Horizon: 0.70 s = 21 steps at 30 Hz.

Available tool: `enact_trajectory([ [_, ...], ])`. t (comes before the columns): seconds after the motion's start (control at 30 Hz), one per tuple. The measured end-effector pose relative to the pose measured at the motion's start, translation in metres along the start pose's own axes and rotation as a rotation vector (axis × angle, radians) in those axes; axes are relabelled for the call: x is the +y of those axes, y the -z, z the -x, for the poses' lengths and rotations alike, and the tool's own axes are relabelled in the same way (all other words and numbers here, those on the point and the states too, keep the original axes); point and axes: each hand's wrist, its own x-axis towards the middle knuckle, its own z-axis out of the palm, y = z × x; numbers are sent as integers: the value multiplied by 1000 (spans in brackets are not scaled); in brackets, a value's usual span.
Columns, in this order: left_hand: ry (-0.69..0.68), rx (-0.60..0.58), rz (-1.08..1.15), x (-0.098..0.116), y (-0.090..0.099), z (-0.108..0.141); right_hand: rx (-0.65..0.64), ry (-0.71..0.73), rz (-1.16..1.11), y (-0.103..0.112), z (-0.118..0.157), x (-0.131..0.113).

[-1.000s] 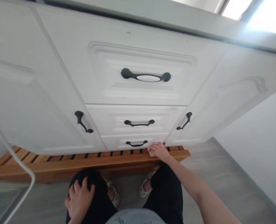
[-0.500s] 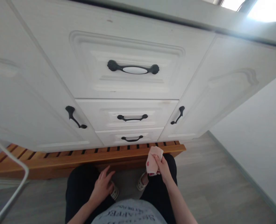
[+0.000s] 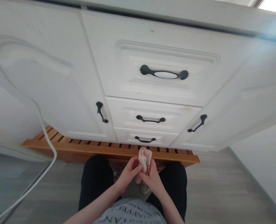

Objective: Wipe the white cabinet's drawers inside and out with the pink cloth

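Observation:
A small pink piece of cloth [image 3: 148, 154] with a whitish part along its middle is held up between both hands, over the gap between my knees. My left hand [image 3: 129, 171] grips its left side, thumb and fingers closed together. On the other side my right hand [image 3: 154, 180] is closed round the lower right of the cloth, its thumb pointing inward. The fingertips almost meet, and the bottom of the cloth is partly hidden behind them. What kind of cloth article it is, I cannot make out.
Just ahead stands a white cabinet [image 3: 126, 74] with shut drawers and dark handles. A slatted wooden bench [image 3: 82, 150] runs along its foot, close to my knees. A white cable [image 3: 49, 141] hangs at the left. Grey floor [image 3: 212, 186] lies to the right.
My left hand has come over from my left knee and taken hold of the cloth. My right hand has brought the cloth leftward to the middle. The view has swung left.

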Motion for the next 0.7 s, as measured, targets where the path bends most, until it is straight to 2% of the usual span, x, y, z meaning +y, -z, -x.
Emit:
enact_trajectory([
  [0.07, 2, -4, 36, 4, 7, 2, -130, 23, -105, 3, 5, -6],
  [0.13, 7, -59, 78, 6, 13, 4, -173, 27, -166, 7, 7, -9],
  [0.27, 45, -194, 137, 8, 15, 7, -33, 13, -150, 13, 1, -7],
  [0.37, 48, -220, 171, 9, 14, 7, 41, -28, -27, 13, -3, -9],
  [0.43, 56, -228, 184, 8, 15, 7, 41, -33, 3, 13, -3, -13],
  [0.53, 132, -149, 221, 7, 18, 7, -46, -22, -75, 15, 0, -20],
  [0.63, 262, -5, 306, 7, 21, 8, -130, -49, -257, 19, 4, -26],
  [0.7, 340, 24, 355, 7, 22, 9, -162, -98, -389, 22, 5, -27],
])
